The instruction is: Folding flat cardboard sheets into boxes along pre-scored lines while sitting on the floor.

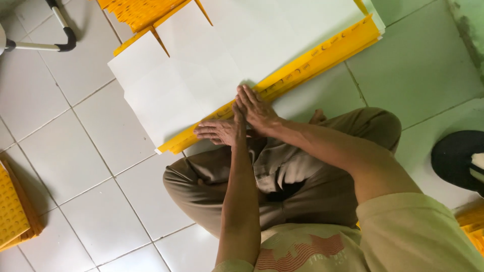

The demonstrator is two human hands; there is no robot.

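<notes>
From the head view, a person sits cross-legged on the white tiled floor (75,166); both hands rest on the near edge of a stack of large sheets (212,65), white on the upward face and yellow along the folded or layered edge (312,60); the stack lies flat on the floor in front of the knees, running diagonally from lower left to upper right. The left hand (219,131) lies palm down with fingers spread flat, gripping nothing, on the yellow edge near the stack's lower corner; the right hand (257,111) lies just beside it, touching it, fingers extended and pressing flat onto the same edge; neither hand closes around anything.

Judging risk: the pressure sits only at one short stretch of the long edge, so the far end may spring up or slide out of line; the smooth tiles could let the whole stack skid away under a push; the hands overlap, so one may pin the other's fingers.

More yellow sheets (136,12) lie beyond the stack; a yellow studded pile (12,211) sits at the left; a dark sandal (456,158) lies to the right; a metal leg with black tip (63,35) stands at upper left.
</notes>
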